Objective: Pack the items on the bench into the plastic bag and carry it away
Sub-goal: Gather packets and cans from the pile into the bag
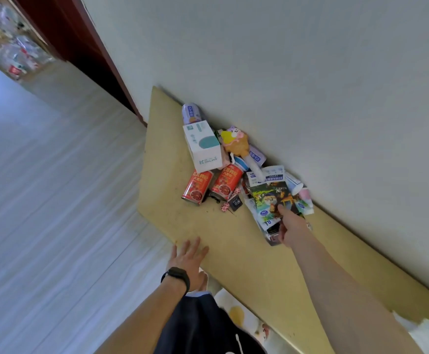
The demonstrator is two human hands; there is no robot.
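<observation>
A pile of items lies on the yellowish bench (246, 264) against the wall. It holds two red cans (198, 186), a white box (203, 146), a purple can (191, 113), a plush toy (235, 143) and several packets. My right hand (293, 227) reaches to the pile's near end and pinches the edge of a colourful picture box (269, 198), thumb on top. My left hand (189, 256), with a black wristband, hovers open with spread fingers over the bench's front edge. I cannot make out a plastic bag for certain.
The grey wall (310, 72) runs directly behind the bench. Pale floor (42, 200) lies to the left, with a dark red door frame (85, 47) beyond. Something white with a yellow print (236, 312) sits below the bench edge near my dark clothing.
</observation>
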